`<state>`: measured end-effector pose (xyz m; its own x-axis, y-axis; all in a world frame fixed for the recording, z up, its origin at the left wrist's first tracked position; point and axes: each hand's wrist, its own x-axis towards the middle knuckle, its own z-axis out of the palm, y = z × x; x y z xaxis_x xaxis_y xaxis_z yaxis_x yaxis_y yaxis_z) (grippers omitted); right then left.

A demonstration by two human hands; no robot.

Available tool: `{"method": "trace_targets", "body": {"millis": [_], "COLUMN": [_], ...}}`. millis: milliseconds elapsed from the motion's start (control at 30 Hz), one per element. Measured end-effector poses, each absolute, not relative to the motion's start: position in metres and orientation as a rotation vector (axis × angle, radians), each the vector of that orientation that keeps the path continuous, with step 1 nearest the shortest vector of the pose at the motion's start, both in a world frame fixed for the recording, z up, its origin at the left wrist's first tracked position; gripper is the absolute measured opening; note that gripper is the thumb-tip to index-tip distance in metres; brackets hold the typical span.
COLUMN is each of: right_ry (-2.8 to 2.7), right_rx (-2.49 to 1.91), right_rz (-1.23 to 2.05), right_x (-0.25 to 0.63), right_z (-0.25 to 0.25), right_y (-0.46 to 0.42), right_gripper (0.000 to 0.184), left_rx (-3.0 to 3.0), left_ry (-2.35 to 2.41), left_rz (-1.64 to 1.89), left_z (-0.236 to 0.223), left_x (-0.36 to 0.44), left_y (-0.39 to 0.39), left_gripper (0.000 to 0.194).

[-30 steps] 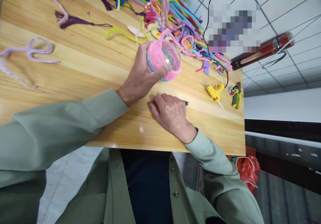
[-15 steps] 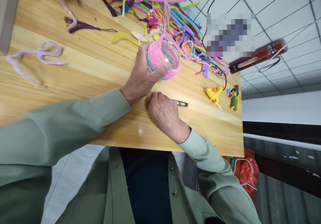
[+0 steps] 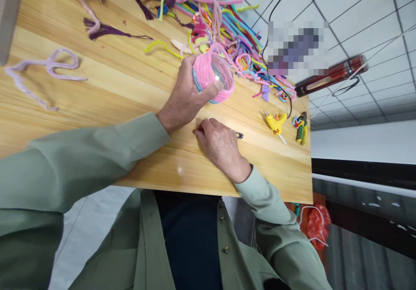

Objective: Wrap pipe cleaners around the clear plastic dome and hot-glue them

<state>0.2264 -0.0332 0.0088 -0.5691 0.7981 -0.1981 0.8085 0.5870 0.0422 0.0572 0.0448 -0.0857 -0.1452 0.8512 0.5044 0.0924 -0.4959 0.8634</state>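
Head view: my left hand (image 3: pixel 186 95) clasps the pink jar (image 3: pixel 204 71). My right hand (image 3: pixel 221 147) curls by a metal tool (image 3: pixel 239 135), grip unclear.

Left grip (image 3: pixel 182 97) around pink jar (image 3: pixel 204 71); right grip (image 3: pixel 221 145) at metal tool (image 3: pixel 239 135).

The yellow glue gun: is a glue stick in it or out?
In: a white glue stick projects from the end of the yellow glue gun opposite its nozzle. How deep it sits, I cannot tell.
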Motion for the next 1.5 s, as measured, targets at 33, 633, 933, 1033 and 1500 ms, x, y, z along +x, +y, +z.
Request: {"method": "trace_targets", "body": {"millis": [33,633,933,1033,1500], "right_ry": [2.627,2.616,2.672,2.819,2.806], "right_rx": [1.333,1.41,1.532,1.505,1.461], "right_rz": [-0.06,-0.322,-0.436,-0.602,-0.525], "right_x": [0.226,0.223,0.229,0.241,0.234], "right_z": [0.008,0.011,0.006,0.003,0.004], "right_y": [-0.035,-0.028,-0.019,-0.019,-0.023], "right_gripper": [0.027,0.023,0.02,0.014,0.024], "left_rx": [1.531,1.513,1.515,1.502,1.468], "left_ry": [1.09,1.096,1.057,1.046,1.116], "left_rz": [1.707,1.733,1.797,1.814,1.733], "left_z": [-0.084,-0.082,-0.09,-0.091,-0.079], "left_x": [0.058,0.061,0.061,0.062,0.063], "left_y": [0.044,0.04,0.044,0.047,0.041], "left_gripper": [0.063,0.061,0.06,0.063,0.061]}}
